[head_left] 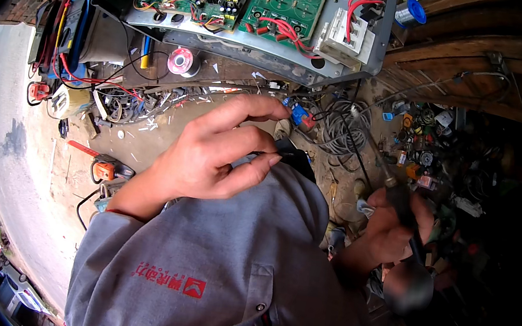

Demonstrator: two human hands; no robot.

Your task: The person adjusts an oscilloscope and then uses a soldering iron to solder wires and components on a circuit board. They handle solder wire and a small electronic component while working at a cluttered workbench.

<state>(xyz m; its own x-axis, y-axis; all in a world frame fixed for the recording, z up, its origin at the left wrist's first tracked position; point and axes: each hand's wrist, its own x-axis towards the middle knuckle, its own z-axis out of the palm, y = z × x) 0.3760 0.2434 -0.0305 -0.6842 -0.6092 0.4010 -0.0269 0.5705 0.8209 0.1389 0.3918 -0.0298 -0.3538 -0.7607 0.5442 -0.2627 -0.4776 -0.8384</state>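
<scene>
My left hand [223,149] is in mid-frame over my grey shirt [213,235], index finger arched out, thumb and middle finger pinched on something small and dark that I cannot make out. My right hand [396,228] grips the dark handle of a soldering iron [394,190], its metal shaft angled up and left. Above both hands sits an opened metal chassis [204,42] with green circuit boards [287,0], red wires and a pale block [345,33]. A blue and red piece [302,116] lies beyond my left fingertips, among black cables.
Spools of wire [182,62] [411,13] and a multimeter [69,28] flank the chassis. Coiled cable [335,139] and assorted parts [424,157] litter the right. An orange chainsaw [104,170] lies at left, with a paved road [12,119] beyond. Dark wooden boards [476,59] edge the upper right.
</scene>
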